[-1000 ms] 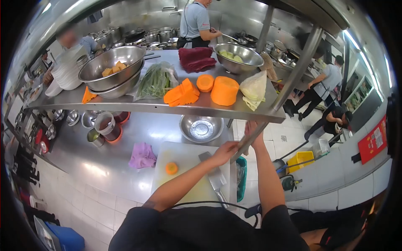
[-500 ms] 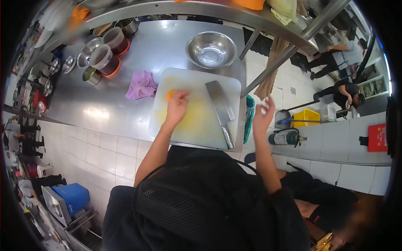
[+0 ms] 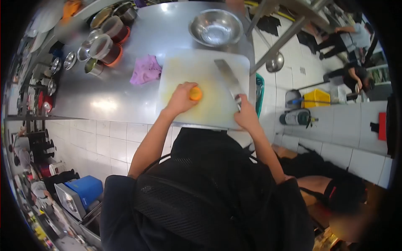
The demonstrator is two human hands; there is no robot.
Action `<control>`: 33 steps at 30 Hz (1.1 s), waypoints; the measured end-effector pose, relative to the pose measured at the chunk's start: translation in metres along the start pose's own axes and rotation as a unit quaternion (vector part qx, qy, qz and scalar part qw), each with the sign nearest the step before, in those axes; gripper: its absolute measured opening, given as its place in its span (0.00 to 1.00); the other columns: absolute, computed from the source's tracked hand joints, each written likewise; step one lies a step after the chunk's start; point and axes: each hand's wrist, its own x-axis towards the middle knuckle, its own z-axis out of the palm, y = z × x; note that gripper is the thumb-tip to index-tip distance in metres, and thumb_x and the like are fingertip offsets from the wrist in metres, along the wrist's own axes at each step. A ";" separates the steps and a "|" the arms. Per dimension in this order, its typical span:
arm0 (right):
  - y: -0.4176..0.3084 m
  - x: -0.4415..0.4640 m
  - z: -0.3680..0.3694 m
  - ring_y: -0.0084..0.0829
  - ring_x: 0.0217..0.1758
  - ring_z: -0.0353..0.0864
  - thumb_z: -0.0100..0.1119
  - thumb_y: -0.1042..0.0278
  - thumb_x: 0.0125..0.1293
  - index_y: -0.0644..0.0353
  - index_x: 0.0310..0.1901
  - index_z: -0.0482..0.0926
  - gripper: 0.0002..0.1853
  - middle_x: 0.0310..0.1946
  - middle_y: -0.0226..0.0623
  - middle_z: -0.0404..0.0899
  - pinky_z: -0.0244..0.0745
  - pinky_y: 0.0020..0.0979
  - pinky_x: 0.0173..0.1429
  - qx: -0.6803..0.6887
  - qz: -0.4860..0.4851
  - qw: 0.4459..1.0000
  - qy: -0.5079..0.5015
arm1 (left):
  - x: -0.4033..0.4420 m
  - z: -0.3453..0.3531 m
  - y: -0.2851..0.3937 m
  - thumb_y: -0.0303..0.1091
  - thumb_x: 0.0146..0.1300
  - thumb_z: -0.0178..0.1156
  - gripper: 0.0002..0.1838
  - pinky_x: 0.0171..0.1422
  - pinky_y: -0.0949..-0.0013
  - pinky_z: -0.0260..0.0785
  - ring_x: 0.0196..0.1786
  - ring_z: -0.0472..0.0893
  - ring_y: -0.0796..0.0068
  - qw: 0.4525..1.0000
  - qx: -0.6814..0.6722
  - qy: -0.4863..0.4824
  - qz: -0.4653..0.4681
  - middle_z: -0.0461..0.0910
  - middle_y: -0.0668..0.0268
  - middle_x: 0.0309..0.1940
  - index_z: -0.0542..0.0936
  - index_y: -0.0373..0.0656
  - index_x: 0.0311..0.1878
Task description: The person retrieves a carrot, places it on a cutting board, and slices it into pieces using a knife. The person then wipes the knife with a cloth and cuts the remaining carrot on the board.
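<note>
On the white cutting board, my left hand is closed on a small round orange carrot piece, with its fingers at the piece's left and upper side. My right hand is wrapped round the handle of a cleaver. The blade lies over the board's right part and points away from me, tilted to the left. Yellow stains mark the board. A purple cloth lies crumpled on the steel table just left of the board.
A steel bowl stands beyond the board. Containers of dark liquid sit at the left back, near a metal rail. A slanted post rises at the right, beside a green basket. Other people are at the far right and far left.
My left hand has drawn the carrot piece to the right, across the board. My right hand has come from the post onto the cleaver's handle. The view has shifted.
</note>
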 end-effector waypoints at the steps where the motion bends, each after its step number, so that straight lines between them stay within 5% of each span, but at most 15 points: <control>1: -0.003 -0.001 -0.006 0.62 0.48 0.86 0.64 0.74 0.61 0.60 0.70 0.69 0.33 0.47 0.63 0.85 0.80 0.53 0.54 0.031 0.004 0.999 0.020 | -0.014 0.012 0.013 0.33 0.52 0.79 0.41 0.73 0.53 0.71 0.66 0.78 0.47 0.999 -0.038 -0.016 0.012 0.82 0.52 0.62 0.76 0.43 0.72; 4: -0.028 -0.018 -0.028 0.59 0.47 0.87 0.63 0.71 0.67 0.63 0.67 0.71 0.27 0.44 0.62 0.85 0.79 0.49 0.52 0.214 0.130 0.968 -0.026 | -0.040 0.027 0.044 0.31 0.52 0.81 0.45 0.77 0.54 0.69 0.69 0.77 0.47 0.992 -0.116 -0.045 -0.009 0.80 0.53 0.66 0.72 0.43 0.75; 6: -0.055 -0.044 -0.045 0.57 0.44 0.87 0.59 0.68 0.74 0.65 0.65 0.72 0.21 0.41 0.61 0.85 0.79 0.47 0.51 0.220 0.173 0.959 -0.049 | -0.056 0.040 0.043 0.29 0.51 0.82 0.49 0.79 0.54 0.68 0.72 0.75 0.49 0.990 -0.131 0.050 0.016 0.78 0.54 0.69 0.69 0.42 0.77; 10: -0.060 -0.083 -0.043 0.64 0.43 0.85 0.55 0.69 0.77 0.66 0.68 0.71 0.21 0.38 0.64 0.83 0.78 0.50 0.49 0.187 0.120 0.975 -0.034 | -0.056 0.024 0.040 0.28 0.53 0.80 0.43 0.74 0.56 0.73 0.67 0.79 0.51 0.969 -0.247 0.013 -0.027 0.78 0.50 0.66 0.72 0.39 0.74; 16: -0.072 -0.088 -0.036 0.69 0.42 0.82 0.52 0.71 0.77 0.65 0.67 0.71 0.20 0.33 0.66 0.81 0.74 0.58 0.48 0.101 0.154 0.978 -0.097 | -0.044 0.020 0.039 0.28 0.57 0.77 0.30 0.66 0.58 0.78 0.62 0.82 0.55 0.980 -0.195 -0.026 -0.003 0.82 0.57 0.59 0.78 0.39 0.64; 22: -0.099 -0.089 -0.049 0.70 0.42 0.81 0.50 0.67 0.81 0.62 0.66 0.69 0.17 0.33 0.66 0.81 0.71 0.63 0.47 0.092 0.142 0.976 -0.139 | -0.043 0.020 0.043 0.28 0.58 0.76 0.29 0.64 0.59 0.78 0.61 0.82 0.57 0.987 -0.150 0.008 0.057 0.81 0.59 0.60 0.80 0.42 0.63; 33: -0.116 -0.090 -0.048 0.70 0.37 0.82 0.50 0.68 0.80 0.61 0.66 0.69 0.17 0.28 0.65 0.81 0.71 0.66 0.44 0.060 0.128 0.978 -0.150 | -0.033 0.001 0.061 0.32 0.60 0.71 0.26 0.64 0.56 0.75 0.59 0.80 0.49 0.992 -0.080 -0.069 0.075 0.79 0.57 0.58 0.80 0.41 0.63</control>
